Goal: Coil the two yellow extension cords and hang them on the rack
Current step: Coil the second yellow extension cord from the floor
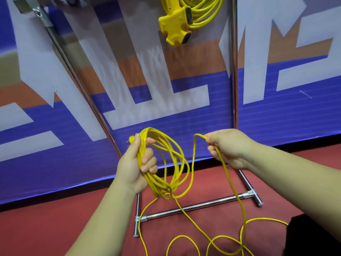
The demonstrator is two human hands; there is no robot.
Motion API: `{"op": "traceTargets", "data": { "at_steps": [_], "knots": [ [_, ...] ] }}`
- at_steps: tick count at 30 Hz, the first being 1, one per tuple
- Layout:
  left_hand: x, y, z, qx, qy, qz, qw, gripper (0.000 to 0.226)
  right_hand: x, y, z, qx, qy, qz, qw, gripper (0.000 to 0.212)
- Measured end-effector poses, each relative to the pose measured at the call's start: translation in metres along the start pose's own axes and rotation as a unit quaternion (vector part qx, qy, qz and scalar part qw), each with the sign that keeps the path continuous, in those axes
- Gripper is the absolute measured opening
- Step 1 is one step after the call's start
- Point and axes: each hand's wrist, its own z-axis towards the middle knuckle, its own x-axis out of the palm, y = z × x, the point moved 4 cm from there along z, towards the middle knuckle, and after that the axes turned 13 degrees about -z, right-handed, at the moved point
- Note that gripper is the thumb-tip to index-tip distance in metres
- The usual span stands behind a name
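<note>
The cord is looped in the left hand, fingers curled round it. The right hand pinches the loose part; new loops should match.

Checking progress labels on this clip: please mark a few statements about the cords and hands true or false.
1. A coiled yellow cord hangs high between the rack poles. True.
2. The left hand holds nothing. False: it grips the coil of the second cord.
3. The right hand pinches a strand of that cord. True.
4. The second cord is fully coiled. False: loose loops lie on the red floor.
</note>
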Motion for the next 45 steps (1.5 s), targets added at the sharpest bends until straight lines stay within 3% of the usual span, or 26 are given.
{"op": "traceTargets", "data": {
  "at_steps": [5, 12, 21, 27, 31, 36, 40, 45],
  "knots": [
    [0.014, 0.015, -0.008, -0.056, 0.038, 0.027, 0.997, 0.06, 0.006, 0.008, -0.006, -0.045, 0.01, -0.002, 0.999, 0.015],
    [0.017, 0.036, -0.007, -0.093, 0.031, 0.079, 0.992, 0.084, 0.021, 0.019, -0.018, -0.1, 0.048, -0.015, 0.994, 0.029],
    [0.024, 0.061, -0.008, -0.134, 0.031, 0.104, 0.985, 0.096, 0.015, 0.031, -0.025, -0.175, -0.007, -0.066, 0.982, 0.021],
    [0.032, 0.083, -0.01, -0.166, 0.023, 0.067, 0.984, 0.096, 0.027, 0.037, -0.043, -0.222, 0.017, -0.164, 0.961, 0.019],
    [0.03, 0.078, -0.003, -0.134, -0.014, 0.03, 0.99, 0.079, 0.031, 0.032, -0.042, -0.238, -0.02, -0.286, 0.928, 0.014],
    [0.03, 0.069, 0.002, -0.085, -0.061, 0.011, 0.994, 0.048, 0.044, 0.029, -0.052, -0.23, 0.083, -0.185, 0.952, 0.012],
    [0.03, 0.055, 0.007, -0.012, -0.113, 0.002, 0.994, 0.043, 0.049, 0.026, -0.052, -0.247, 0.077, -0.213, 0.942, 0.015],
    [0.009, 0.022, 0.016, 0.093, -0.193, -0.01, 0.977, 0.038, 0.05, 0.016, -0.054, -0.231, 0.129, -0.224, 0.938, 0.015]
  ]
}}
